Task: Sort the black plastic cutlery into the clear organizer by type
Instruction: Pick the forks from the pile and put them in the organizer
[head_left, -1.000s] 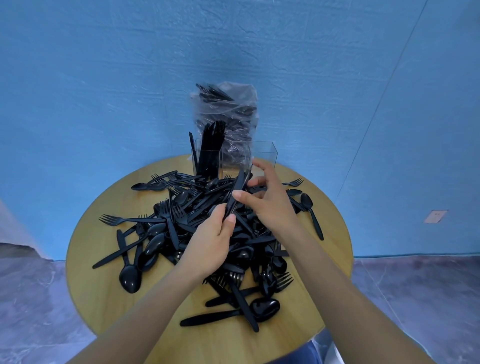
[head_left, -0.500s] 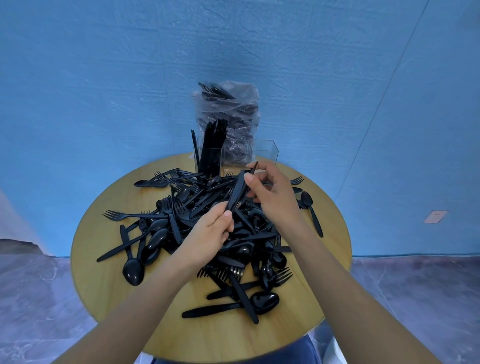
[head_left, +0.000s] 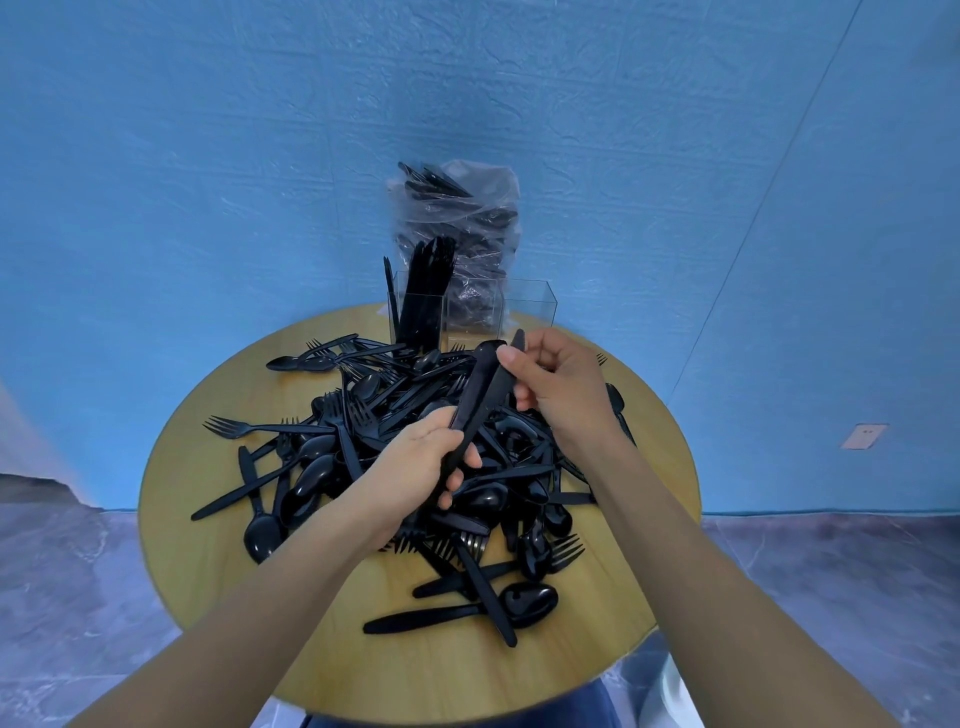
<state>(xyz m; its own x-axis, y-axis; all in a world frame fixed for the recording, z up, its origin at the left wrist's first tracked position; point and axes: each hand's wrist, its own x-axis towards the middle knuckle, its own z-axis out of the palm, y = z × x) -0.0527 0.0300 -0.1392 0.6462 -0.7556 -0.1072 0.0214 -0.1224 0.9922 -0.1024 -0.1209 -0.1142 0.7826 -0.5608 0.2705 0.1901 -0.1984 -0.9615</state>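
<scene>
A heap of black plastic forks, spoons and knives (head_left: 363, 431) covers the middle of a round wooden table (head_left: 208, 551). Above the heap my left hand (head_left: 415, 467) grips the handles of a small bundle of black knives (head_left: 480, 387), which slants up to the right. My right hand (head_left: 558, 384) pinches the bundle's upper end between thumb and fingers. At the table's far edge stands the clear organizer (head_left: 530, 306); its left compartment holds several upright black pieces, its right compartment looks empty.
A clear plastic bag of black cutlery (head_left: 457, 223) stands behind the organizer against the blue wall. Loose spoons and forks (head_left: 519, 597) lie near the front of the table. The table edge drops to a grey floor on all sides.
Both hands lifted the knife bundle off the heap. My left hand slid down to wrap the handles, and my right hand moved up to the bundle's tip.
</scene>
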